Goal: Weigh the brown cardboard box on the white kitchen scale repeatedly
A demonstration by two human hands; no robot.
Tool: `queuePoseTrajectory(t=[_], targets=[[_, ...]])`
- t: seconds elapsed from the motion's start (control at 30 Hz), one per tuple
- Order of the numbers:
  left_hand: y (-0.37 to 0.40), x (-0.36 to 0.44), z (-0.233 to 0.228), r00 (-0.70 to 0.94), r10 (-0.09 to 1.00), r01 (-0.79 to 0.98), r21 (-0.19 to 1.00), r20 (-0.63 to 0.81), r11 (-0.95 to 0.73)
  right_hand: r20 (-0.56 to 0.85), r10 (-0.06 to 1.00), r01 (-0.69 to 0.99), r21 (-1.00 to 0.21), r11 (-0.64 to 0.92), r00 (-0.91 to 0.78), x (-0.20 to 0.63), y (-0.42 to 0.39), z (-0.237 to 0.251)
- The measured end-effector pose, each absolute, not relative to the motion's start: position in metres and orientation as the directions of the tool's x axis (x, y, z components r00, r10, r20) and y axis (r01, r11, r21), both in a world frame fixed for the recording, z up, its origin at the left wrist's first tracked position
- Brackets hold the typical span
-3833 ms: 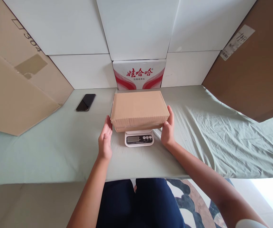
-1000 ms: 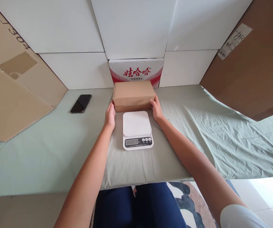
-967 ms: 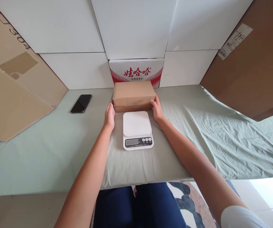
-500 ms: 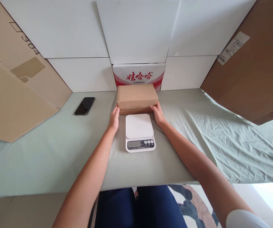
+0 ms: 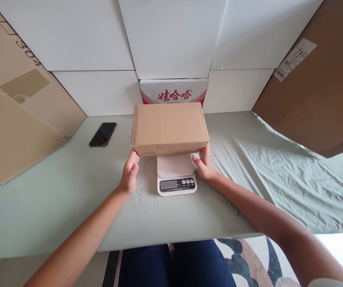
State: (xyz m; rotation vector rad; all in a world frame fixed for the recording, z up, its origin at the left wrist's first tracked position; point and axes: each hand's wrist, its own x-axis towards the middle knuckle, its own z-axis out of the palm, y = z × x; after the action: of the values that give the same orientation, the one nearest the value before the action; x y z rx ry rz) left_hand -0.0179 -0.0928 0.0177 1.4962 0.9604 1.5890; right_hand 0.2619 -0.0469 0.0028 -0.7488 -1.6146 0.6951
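A closed brown cardboard box (image 5: 170, 124) is held in the air between my two hands, over the back of a white kitchen scale (image 5: 175, 169). My left hand (image 5: 129, 173) grips the box's near left corner, its fingers partly under the bottom edge. At the near right corner my right hand (image 5: 204, 163) supports the box from below, with the thumb in front. The box covers the rear part of the weighing plate. Buttons and a display (image 5: 169, 184) face me on the scale's front, and the display looks blank.
A black phone (image 5: 102, 134) lies on the green cloth (image 5: 69, 199) to the left. Behind the box stands a white and red carton (image 5: 174, 91) against white panels. Large cardboard sheets (image 5: 24, 107) flank the table on the left and right.
The brown box has risen off the cloth behind the scale and come toward me, now over the scale's rear. Both hands moved with it, the left one outward.
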Motion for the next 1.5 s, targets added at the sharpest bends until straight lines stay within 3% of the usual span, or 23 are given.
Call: queuePoseTrajectory(t=[0.27, 0.63, 1.5], targets=[[-0.135, -0.012, 0.007, 0.105, 0.908, -0.02, 0.914, 0.405, -0.405, 0.579, 0.81, 0.087, -0.806, 0.586, -0.087, 0.289, -0.084, -0.006], [-0.148, -0.018, 0.007, 0.118, 0.934, -0.039, 0.941, 0.338, -0.336, 0.531, 0.835, 0.119, -0.829, 0.547, -0.145, 0.288, -0.093, 0.008], [-0.15, -0.019, 0.007, 0.097, 0.931, -0.062, 0.935, 0.353, -0.348, 0.545, 0.823, 0.143, -0.812, 0.566, -0.161, 0.29, -0.097, 0.011]])
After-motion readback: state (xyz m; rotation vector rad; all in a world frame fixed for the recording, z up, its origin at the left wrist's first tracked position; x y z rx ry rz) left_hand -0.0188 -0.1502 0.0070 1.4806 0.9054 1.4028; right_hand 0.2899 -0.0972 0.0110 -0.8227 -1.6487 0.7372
